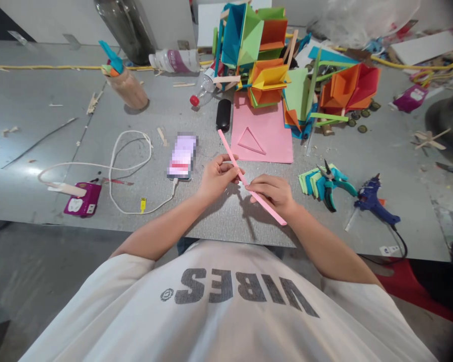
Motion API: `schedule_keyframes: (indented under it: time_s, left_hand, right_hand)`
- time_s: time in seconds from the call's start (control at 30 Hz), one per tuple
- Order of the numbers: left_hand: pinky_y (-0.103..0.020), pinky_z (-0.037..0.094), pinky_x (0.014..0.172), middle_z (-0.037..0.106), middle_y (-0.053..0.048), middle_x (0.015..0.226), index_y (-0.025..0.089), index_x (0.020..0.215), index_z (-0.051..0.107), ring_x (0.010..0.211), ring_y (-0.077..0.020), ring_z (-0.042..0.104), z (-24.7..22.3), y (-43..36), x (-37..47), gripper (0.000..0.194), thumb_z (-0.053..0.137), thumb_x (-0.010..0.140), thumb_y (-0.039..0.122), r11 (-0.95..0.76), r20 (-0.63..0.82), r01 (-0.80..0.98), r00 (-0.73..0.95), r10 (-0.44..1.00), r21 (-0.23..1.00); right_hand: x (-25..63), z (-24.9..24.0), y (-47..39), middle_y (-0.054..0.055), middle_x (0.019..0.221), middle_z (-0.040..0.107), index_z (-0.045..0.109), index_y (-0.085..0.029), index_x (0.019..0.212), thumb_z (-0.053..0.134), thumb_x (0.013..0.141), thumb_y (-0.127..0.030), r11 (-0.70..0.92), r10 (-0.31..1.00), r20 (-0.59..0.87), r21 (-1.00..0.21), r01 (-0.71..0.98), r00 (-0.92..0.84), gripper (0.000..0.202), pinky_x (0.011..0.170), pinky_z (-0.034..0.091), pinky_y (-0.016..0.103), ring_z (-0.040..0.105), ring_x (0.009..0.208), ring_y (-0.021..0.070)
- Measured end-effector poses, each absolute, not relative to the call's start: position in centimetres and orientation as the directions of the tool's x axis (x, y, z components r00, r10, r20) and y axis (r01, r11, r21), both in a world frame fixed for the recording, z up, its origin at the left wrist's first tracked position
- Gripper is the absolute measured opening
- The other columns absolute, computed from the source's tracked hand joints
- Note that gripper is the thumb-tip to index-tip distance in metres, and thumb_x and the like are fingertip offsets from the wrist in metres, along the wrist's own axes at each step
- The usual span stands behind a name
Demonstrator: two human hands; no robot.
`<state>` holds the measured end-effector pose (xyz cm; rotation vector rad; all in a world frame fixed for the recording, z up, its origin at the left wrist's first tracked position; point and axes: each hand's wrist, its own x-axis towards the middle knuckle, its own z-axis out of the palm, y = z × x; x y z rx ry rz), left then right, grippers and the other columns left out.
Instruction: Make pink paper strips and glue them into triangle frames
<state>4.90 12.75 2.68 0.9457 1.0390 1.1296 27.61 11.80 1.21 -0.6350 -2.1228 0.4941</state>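
A narrow pink paper strip [266, 205] slants across the space between my hands, above the grey table. My left hand [219, 174] pinches it near its middle, thumb on top. Lower down the same strip, my right hand [272, 192] grips it between thumb and fingers. Beyond my hands lies a stack of pink paper sheets [264, 143], with a folded pink paper triangle [251, 141] on top. A black oblong case [223, 115] rests at the stack's left edge.
A phone [182, 155] on a white charging cable lies to the left. Pliers [334, 183] on folded paper strips and a blue glue gun [377, 202] lie right. Colourful folded-paper structures [252, 50] stand behind, beside plastic bottles [175, 61]. A cup [128, 90] stands back left.
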Motion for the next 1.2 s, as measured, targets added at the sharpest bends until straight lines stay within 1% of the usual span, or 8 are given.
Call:
schedule_keyframes:
  time_s: [0.2,0.33,0.5,0.6,0.77,0.93,1.07,1.2]
  left_hand:
    - [-0.028,0.062,0.072,0.085,-0.004,0.088,0.017,0.120,0.070,0.070,-0.0132,0.076,2.5,13.0,4.7,0.038,0.086,0.087,0.024,0.144,-0.126,-0.216,0.097,0.987,0.966]
    - [-0.026,0.062,0.071,0.085,-0.004,0.088,0.018,0.119,0.069,0.075,-0.0143,0.080,1.6,13.4,4.5,0.035,0.085,0.088,0.024,0.023,-0.003,-0.150,0.131,0.991,0.988]
    - [-0.025,0.062,0.072,0.087,-0.005,0.094,0.018,0.113,0.073,0.081,-0.0152,0.083,0.9,13.4,4.2,0.024,0.081,0.090,0.022,-0.179,0.170,0.041,0.167,0.971,0.983]
    - [-0.025,0.063,0.074,0.087,-0.005,0.094,0.018,0.113,0.074,0.082,-0.0159,0.084,0.9,13.0,4.2,0.023,0.079,0.091,0.018,-0.250,0.231,0.120,0.149,0.961,0.961]
    - [-0.032,0.070,0.092,0.090,-0.012,0.113,0.017,0.123,0.075,0.103,-0.0205,0.089,0.9,11.9,4.6,0.025,0.075,0.098,0.020,-0.324,0.301,0.070,0.233,0.925,0.943]
    - [-0.034,0.071,0.094,0.091,-0.011,0.115,0.018,0.147,0.071,0.104,-0.0205,0.089,0.3,11.5,4.9,0.045,0.074,0.102,0.027,-0.304,0.283,0.067,0.214,0.935,0.950]
    - [-0.036,0.071,0.097,0.091,-0.012,0.118,0.019,0.158,0.067,0.101,-0.0214,0.089,0.0,11.4,4.9,0.054,0.072,0.105,0.031,-0.319,0.290,0.113,0.219,0.932,0.941]
    - [-0.037,0.071,0.097,0.089,-0.016,0.127,0.017,0.154,0.071,0.114,-0.0265,0.088,0.5,11.3,4.6,0.049,0.068,0.111,0.041,-0.310,0.274,0.132,0.233,0.933,0.942]
  right_hand:
    - [27.3,1.5,11.5,0.007,0.114,0.086,0.082,-0.030,0.115,0.080,0.105,-0.029,0.854,0.520,0.726,-0.464,0.236,-0.451,0.010,0.070,0.065,0.032,0.080,0.080,0.0178]
    - [26.9,1.4,11.7,0.007,0.104,0.086,0.077,-0.026,0.117,0.078,0.105,-0.021,0.878,0.470,0.753,-0.453,0.156,-0.460,0.013,0.074,0.067,0.030,0.084,0.088,0.0196]
    - [26.7,1.5,11.5,0.007,0.098,0.085,0.076,-0.026,0.109,0.072,0.106,-0.015,0.828,0.546,0.724,-0.544,0.136,-0.422,0.012,0.073,0.066,0.030,0.084,0.087,0.0198]
    - [26.5,1.5,11.2,0.006,0.096,0.085,0.077,-0.026,0.104,0.070,0.107,-0.019,0.801,0.580,0.708,-0.587,0.122,-0.404,0.011,0.075,0.066,0.033,0.084,0.089,0.0209]
    - [26.7,1.0,11.0,0.002,0.085,0.082,0.076,-0.026,0.100,0.067,0.112,-0.030,0.692,0.695,0.599,-0.708,0.143,-0.397,0.015,0.070,0.060,0.032,0.078,0.074,0.0184]
    - [27.0,0.4,11.0,0.003,0.081,0.079,0.074,-0.025,0.093,0.068,0.111,-0.042,0.570,0.790,0.468,-0.798,0.196,-0.395,0.025,0.074,0.058,0.034,0.075,0.073,0.0203]
    - [26.9,0.0,11.1,0.003,0.085,0.078,0.073,-0.026,0.095,0.062,0.113,-0.041,0.570,0.779,0.458,-0.802,0.179,-0.428,0.026,0.075,0.057,0.035,0.073,0.075,0.0201]
    - [27.0,-0.2,11.3,0.004,0.085,0.074,0.070,-0.026,0.095,0.056,0.116,-0.044,0.613,0.731,0.484,-0.775,0.152,-0.481,0.031,0.076,0.055,0.035,0.069,0.077,0.0203]
